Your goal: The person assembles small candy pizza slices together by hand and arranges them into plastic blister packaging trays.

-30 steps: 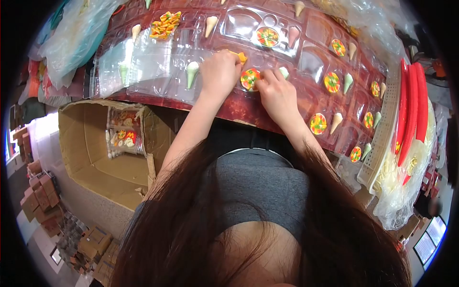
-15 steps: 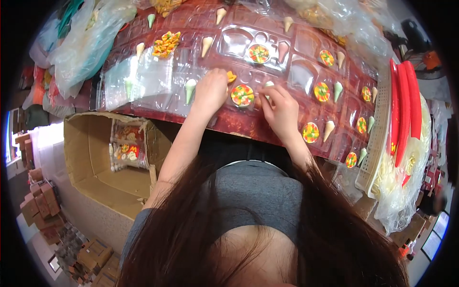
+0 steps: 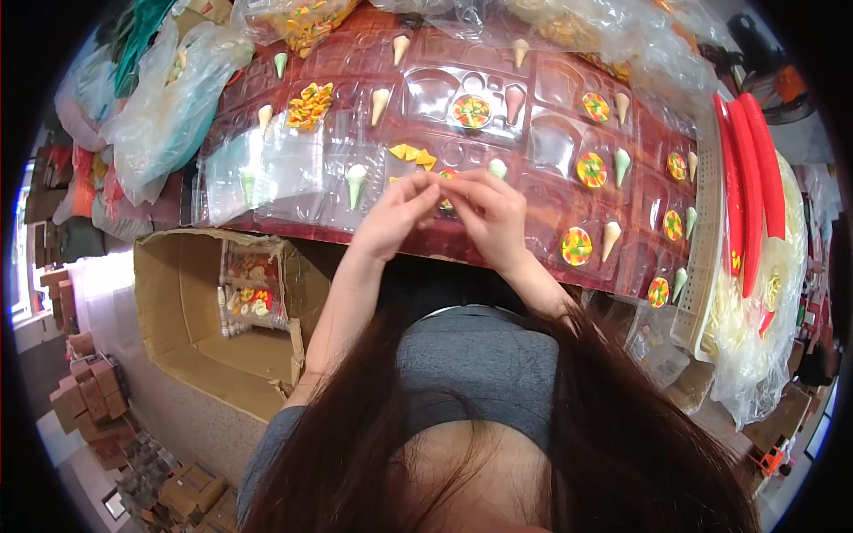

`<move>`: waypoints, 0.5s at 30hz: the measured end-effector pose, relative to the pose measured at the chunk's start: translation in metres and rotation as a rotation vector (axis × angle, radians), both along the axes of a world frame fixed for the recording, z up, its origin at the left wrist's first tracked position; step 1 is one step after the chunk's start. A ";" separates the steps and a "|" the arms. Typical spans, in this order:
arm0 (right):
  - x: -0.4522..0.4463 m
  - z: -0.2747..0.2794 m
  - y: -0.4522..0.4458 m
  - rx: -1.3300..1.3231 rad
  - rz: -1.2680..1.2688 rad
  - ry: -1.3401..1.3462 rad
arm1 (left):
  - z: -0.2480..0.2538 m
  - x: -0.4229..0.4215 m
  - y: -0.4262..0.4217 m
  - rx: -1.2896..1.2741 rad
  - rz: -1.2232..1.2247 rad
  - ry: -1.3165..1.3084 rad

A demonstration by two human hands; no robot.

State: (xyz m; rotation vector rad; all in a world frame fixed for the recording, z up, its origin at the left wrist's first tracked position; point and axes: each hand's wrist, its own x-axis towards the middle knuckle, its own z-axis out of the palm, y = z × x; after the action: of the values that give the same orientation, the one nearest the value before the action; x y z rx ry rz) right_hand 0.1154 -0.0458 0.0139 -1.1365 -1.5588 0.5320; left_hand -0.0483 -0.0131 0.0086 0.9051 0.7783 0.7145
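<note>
My left hand [image 3: 395, 215] and my right hand [image 3: 490, 218] meet over the near edge of the clear plastic trays, fingertips pinched together. Whatever is between the fingertips is too small or hidden to name. Beneath them a toy pizza [image 3: 447, 204] with red, green and yellow patches is partly covered. Several yellow wedge-shaped pieces [image 3: 413, 156] lie just beyond my left hand. A pale green toy ice cream cone [image 3: 498, 168] shows behind my right fingers, its lower part hidden. Left of my left hand, another green cone [image 3: 356, 185] rests in its tray.
More trays hold toy pizzas [image 3: 592, 169] and cones [image 3: 611, 240]. A pile of yellow-orange pieces [image 3: 310, 106] sits at the back left. Red curved lengths [image 3: 751, 186] lie on plastic bags at right. An open cardboard box [image 3: 169, 311] stands below the table's left edge.
My left hand has left the yellow pieces and moved right and nearer to me. My right hand has shifted left off the cone. Their fingertips now meet over the pizza.
</note>
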 end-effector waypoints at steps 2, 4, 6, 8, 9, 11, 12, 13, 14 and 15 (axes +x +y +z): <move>0.003 0.002 -0.005 0.062 0.023 -0.032 | 0.002 0.004 -0.009 -0.109 -0.007 -0.087; 0.008 0.005 -0.013 0.095 0.032 -0.049 | 0.003 0.009 -0.016 -0.217 -0.017 -0.175; 0.016 0.008 -0.027 0.090 0.012 -0.122 | -0.004 0.012 -0.025 -0.311 -0.099 -0.211; 0.026 0.012 -0.041 0.089 -0.006 -0.193 | -0.007 0.017 -0.030 -0.401 -0.179 -0.244; 0.032 0.017 -0.049 0.100 -0.011 -0.227 | -0.005 0.021 -0.031 -0.394 -0.177 -0.243; 0.046 0.026 -0.066 0.187 -0.118 -0.254 | 0.004 0.031 -0.031 -0.053 -0.060 0.056; 0.064 0.028 -0.077 0.237 -0.196 -0.304 | 0.008 0.035 -0.029 0.120 0.001 0.205; 0.086 0.030 -0.095 0.260 -0.338 -0.345 | 0.011 0.038 -0.026 0.294 0.064 0.354; 0.120 0.031 -0.125 0.274 -0.577 -0.393 | 0.012 0.034 -0.017 0.495 0.203 0.558; 0.158 0.030 -0.159 0.289 -0.852 -0.456 | 0.014 0.026 -0.004 0.696 0.342 0.760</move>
State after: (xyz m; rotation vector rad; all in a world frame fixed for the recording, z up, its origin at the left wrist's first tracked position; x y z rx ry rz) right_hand 0.2733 -0.2043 0.0442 -1.6060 -1.2835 -0.5347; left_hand -0.0220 -0.0168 0.0228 1.7522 1.4171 0.9776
